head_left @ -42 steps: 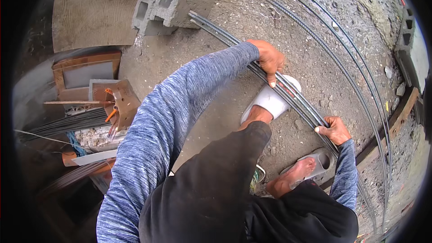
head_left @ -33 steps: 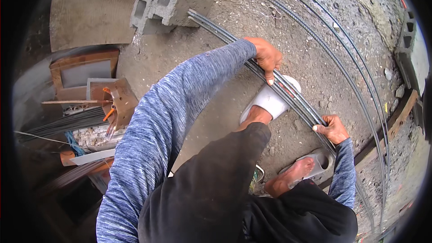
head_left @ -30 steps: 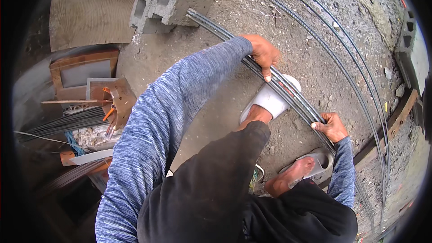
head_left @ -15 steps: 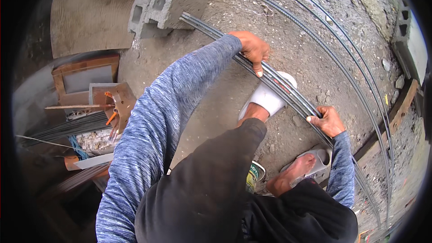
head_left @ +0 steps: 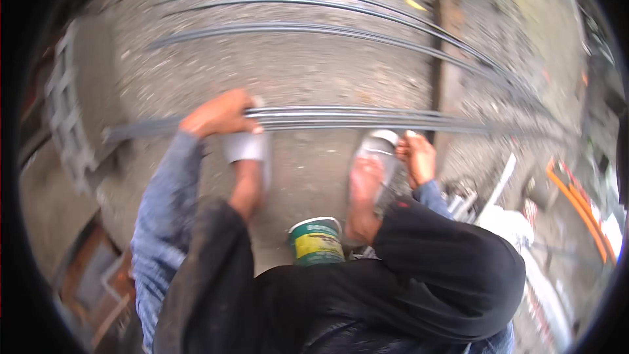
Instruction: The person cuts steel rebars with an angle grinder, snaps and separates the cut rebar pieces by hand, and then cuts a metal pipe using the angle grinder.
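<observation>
A bundle of steel rebars (head_left: pixel 354 118) runs crosswise just beyond my feet. My left hand (head_left: pixel 219 115) is wrapped round it toward its left end, above my left slipper. Just this side of the bars, beside my right slipper (head_left: pixel 383 137), my right hand (head_left: pixel 419 157) is off the bundle. Its fingers are curled together, and blur hides whether anything small is between them. Farther out, several more long rebars (head_left: pixel 282 26) lie on the ground, bending to the right in this view.
Hollow concrete blocks (head_left: pixel 85 105) stand at the left. A wooden beam (head_left: pixel 449 33) lies under the bars at the right. Between my legs sits a green and yellow bucket (head_left: pixel 318 242). Orange tubes (head_left: pixel 580 213) and white scraps (head_left: pixel 508 226) are at the far right.
My view has swung to the right, so the bars now run crosswise. My right hand has let go of the bundle and come back toward me; my left hand still grips it.
</observation>
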The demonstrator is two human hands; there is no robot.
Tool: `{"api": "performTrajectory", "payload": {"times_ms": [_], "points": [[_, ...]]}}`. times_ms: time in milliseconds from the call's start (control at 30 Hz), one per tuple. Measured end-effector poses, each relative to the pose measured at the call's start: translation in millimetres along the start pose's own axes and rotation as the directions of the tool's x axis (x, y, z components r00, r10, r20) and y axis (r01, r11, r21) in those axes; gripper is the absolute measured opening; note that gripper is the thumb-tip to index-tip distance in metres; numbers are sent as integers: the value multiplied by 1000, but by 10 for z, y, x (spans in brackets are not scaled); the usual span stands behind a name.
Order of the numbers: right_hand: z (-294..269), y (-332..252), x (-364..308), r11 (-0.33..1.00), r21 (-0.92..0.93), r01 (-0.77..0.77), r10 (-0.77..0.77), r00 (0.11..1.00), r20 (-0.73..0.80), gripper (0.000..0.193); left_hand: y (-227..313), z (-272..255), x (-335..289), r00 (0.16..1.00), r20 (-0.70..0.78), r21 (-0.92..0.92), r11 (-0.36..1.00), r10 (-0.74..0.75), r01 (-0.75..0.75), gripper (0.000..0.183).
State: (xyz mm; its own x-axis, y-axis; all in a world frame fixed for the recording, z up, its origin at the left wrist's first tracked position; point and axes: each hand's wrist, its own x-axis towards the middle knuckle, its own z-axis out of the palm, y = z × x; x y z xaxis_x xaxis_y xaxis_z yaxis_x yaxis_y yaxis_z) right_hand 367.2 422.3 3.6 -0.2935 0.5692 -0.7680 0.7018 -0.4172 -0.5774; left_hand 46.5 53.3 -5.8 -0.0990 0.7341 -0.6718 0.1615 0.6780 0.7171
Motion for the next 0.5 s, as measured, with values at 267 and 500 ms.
{"api": "performTrajectory", "payload": {"times_ms": [267,500], "points": [[-550,155,531,800,598,-45,65,998,-12,25,312,-111,163,993,25,5,994,-112,111,40],[-973,520,944,804,595,10,-48,998,49,29,45,44,169,1000,-18,93,996,-11,12,53]]}}
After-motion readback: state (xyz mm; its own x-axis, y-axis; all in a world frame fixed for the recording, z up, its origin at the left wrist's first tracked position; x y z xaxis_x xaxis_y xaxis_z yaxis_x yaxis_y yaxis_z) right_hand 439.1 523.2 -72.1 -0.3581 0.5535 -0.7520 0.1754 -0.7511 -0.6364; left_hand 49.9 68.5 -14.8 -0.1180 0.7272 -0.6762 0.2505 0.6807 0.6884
